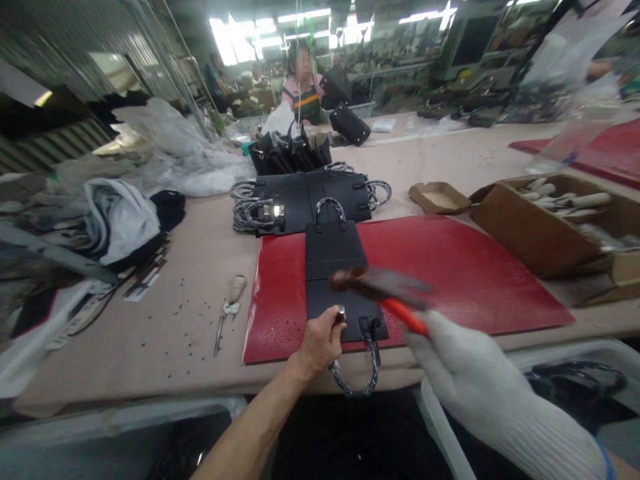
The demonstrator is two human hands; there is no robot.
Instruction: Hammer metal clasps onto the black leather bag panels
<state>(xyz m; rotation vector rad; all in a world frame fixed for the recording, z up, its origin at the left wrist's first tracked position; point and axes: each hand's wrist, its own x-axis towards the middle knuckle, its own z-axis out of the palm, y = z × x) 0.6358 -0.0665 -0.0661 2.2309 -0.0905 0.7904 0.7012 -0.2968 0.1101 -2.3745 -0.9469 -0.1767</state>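
Observation:
My bare left hand (320, 341) is closed around a short metal punch (341, 312), only its shiny top showing. The fist rests on a flat black bag panel (336, 250), whose looped handles (375, 363) are wrapped in plastic. My right hand (457, 360), in a white knit glove, grips a hammer (373, 283) by its orange handle. The hammer head is blurred and hangs above the panel, right of and a little beyond the punch. What lies under the punch is hidden by my fingers.
A red mat (450, 267) lies under the panel. More black bag panels (320, 193) lie behind it. To the left is a tool with a pale handle (231, 310) among tiny dark bits. A cardboard box (540, 227) stands right. A co-worker (305, 90) is across the table.

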